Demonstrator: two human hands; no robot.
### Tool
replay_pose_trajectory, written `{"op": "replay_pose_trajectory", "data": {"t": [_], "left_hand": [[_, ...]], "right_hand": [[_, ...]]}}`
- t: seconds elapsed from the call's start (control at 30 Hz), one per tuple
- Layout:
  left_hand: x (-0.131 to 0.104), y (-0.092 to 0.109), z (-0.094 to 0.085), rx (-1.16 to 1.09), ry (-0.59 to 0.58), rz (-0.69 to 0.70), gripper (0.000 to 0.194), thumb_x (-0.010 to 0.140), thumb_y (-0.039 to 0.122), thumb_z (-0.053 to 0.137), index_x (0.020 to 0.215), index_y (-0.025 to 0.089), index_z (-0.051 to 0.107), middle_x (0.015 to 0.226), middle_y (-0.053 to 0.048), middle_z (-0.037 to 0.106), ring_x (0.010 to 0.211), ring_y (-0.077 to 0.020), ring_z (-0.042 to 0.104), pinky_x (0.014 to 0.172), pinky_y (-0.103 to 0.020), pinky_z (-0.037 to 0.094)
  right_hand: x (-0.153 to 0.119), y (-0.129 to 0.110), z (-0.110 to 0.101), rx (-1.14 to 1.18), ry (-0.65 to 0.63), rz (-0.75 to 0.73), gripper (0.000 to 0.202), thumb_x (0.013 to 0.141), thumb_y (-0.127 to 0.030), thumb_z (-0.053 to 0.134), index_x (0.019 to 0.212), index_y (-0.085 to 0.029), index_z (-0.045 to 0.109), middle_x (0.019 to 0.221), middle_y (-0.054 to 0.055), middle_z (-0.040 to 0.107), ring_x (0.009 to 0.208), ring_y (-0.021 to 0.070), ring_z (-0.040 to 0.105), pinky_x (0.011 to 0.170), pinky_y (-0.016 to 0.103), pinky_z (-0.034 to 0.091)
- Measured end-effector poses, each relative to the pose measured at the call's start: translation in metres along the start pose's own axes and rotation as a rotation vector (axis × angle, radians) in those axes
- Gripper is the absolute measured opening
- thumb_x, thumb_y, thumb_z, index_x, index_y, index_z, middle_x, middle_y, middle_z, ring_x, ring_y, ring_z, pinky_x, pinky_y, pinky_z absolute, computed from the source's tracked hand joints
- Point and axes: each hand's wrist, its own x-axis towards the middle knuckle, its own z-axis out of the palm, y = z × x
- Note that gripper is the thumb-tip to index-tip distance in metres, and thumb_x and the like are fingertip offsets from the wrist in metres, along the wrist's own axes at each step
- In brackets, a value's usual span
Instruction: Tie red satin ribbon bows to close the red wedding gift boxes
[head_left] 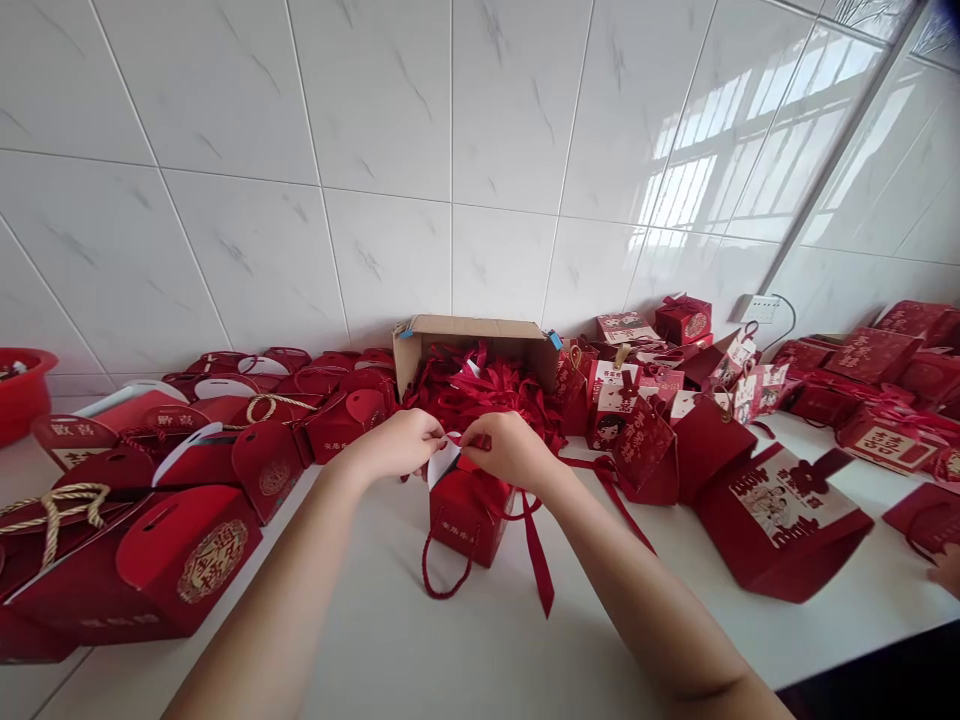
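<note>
In front of me on the white table stands a small red gift box (452,508) with gold lettering. Its top is partly raised, showing a white inner flap (442,460). My left hand (412,440) is closed in a pinch at the flap on the box's left side. My right hand (504,447) pinches the top edge on the other side; the fingertips partly hide what they grip. A dark red cord handle (448,590) hangs down the front. A red ribbon (537,560) trails from the right side onto the table.
Behind the box, an open cardboard carton (472,326) holds a heap of red ribbons (484,385). Several larger red boxes (142,570) with rope handles crowd the left. More decorated red boxes (787,510) spread rightward. Another person's hand (946,570) shows at the right edge.
</note>
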Motion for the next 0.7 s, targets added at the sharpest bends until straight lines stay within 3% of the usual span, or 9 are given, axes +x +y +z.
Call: {"op": "replay_pose_trajectory", "data": {"t": [0.2,0.7], "left_hand": [[0.002,-0.003,0.001,0.000,0.025,-0.008,0.031,0.079,0.047,0.050,0.073,0.019,0.062,0.065,-0.004,0.066,0.056,-0.0184,0.063,0.048,-0.024,0.040],[0.000,0.003,0.000,0.003,-0.032,0.003,0.022,0.074,0.034,0.051,0.082,0.018,0.064,0.065,-0.005,0.067,0.057,-0.0193,0.063,0.050,-0.025,0.045]], "right_hand": [[-0.003,-0.004,-0.001,-0.022,-0.044,0.018,0.015,0.074,-0.013,0.062,0.076,-0.022,0.074,0.080,0.000,0.073,0.070,0.0133,0.062,0.061,0.022,0.043],[0.002,0.003,0.023,0.101,0.003,-0.031,0.018,0.076,-0.012,0.062,0.085,-0.021,0.075,0.091,0.000,0.075,0.082,0.0147,0.069,0.078,0.022,0.051]]}}
